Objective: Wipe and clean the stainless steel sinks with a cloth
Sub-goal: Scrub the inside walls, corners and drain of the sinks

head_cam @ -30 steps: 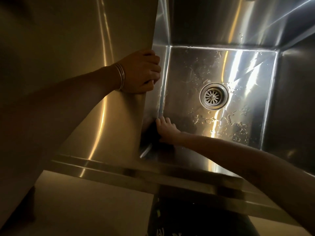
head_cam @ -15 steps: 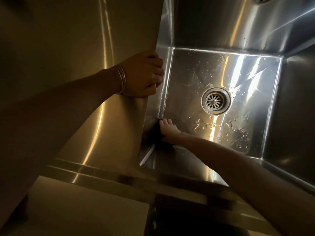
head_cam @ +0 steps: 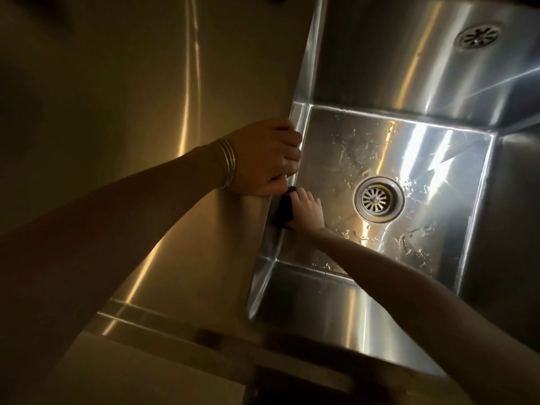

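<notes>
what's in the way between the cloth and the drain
Nothing visible does. The right hand presses the cloth at the sink's left wall, and only water drops lie on the floor toward the drain.

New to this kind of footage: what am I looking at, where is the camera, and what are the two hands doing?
No machine here: a person wears a camera on the head, looking down into a steel sink. The left hand, bangles at its wrist, grips the sink's left edge. The right hand, low in the basin, presses a dark cloth against the left wall. The round drain sits in the wet floor; a second grille is on the back wall.
</notes>
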Tool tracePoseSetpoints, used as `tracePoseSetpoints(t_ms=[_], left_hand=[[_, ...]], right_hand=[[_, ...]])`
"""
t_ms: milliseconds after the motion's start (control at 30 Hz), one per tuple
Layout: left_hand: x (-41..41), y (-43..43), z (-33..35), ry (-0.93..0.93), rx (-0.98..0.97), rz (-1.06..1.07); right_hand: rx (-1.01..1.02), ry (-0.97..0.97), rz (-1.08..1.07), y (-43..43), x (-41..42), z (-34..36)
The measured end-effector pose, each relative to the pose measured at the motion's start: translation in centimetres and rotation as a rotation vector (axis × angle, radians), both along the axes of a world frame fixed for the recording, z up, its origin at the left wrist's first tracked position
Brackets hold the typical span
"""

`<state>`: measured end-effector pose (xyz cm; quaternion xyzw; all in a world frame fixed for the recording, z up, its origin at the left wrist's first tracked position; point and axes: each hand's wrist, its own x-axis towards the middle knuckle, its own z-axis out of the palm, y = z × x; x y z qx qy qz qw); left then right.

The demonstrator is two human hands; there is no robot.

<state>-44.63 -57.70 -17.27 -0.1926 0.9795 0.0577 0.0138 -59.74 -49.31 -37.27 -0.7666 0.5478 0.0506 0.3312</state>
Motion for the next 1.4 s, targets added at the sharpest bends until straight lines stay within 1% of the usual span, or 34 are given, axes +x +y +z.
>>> tracePoseSetpoints(t_ms=[67,133,200,267,367,500,567,633,733,767,833,900,967,1067,1167,1233,1333,1400], left_hand=[[-0.2,0.1,0.2,-0.002,0.014,0.003],[-0.1,0.1,0.3,0.007,0.0,0.004],[0.0,0.2,0.3,0.009,0.009,0.008],[-0.1,0.1,0.1,0.012,0.017,0.005],[0.2,0.0,-0.1,0.002,0.027,0.002],[0.0,-0.1,0.2,0.005,0.034,-0.011],[-0.2,0.0,0.4,0.008,0.027,-0.008],[-0.2,0.0,0.5,0.003,0.025,-0.002],[-0.1,0.0,0.6,-0.017,0.038,0.016],[-0.1,0.1,0.5,-0.022,0.032,0.02],[0.0,0.0,0.3,-0.026,0.012,0.022],[0.1,0.1,0.2,-0.044,0.008,0.016],[0.0,0.1,0.1,-0.061,-0.002,0.013],[0.3,-0.1,0.0,-0.073,-0.004,0.009],[0.1,0.0,0.0,-0.007,-0.02,0.004],[0.1,0.1,0.3,0.025,-0.019,0.015],[0.0,0.4,0.7,0.031,-0.026,0.028],[0.0,0.4,0.9,0.007,-0.035,0.036]], right_hand=[[-0.028,-0.049,0.009,-0.7,-0.7,0.9],[-0.137,-0.121,-0.054,-1.7,-1.0,2.1],[-0.232,-0.149,-0.127,-3.5,-0.9,2.6],[-0.202,-0.122,-0.137,-5.2,-0.6,2.5],[-0.037,0.025,-0.093,-6.6,-0.1,0.8],[-0.037,0.101,-0.031,-6.8,0.0,0.0],[-0.047,0.09,0.021,-5.8,-0.5,0.8],[0.033,0.061,0.114,-2.7,-0.9,1.4],[0.18,0.107,0.416,4.3,-0.8,1.9],[0.192,0.12,0.474,5.8,-0.8,2.0],[0.129,0.106,0.491,6.4,-1.1,1.8],[0.038,0.047,0.508,6.0,-1.8,1.9],[0.001,-0.001,0.563,5.6,-2.2,1.6],[0.044,0.073,0.682,5.5,-1.3,1.5],[0.036,0.112,0.759,5.4,-1.1,2.3],[-0.008,0.059,0.836,6.0,-2.0,3.7],[-0.118,-0.211,0.883,6.7,-3.5,7.8],[-0.221,-0.34,0.912,6.8,-4.2,9.7]])
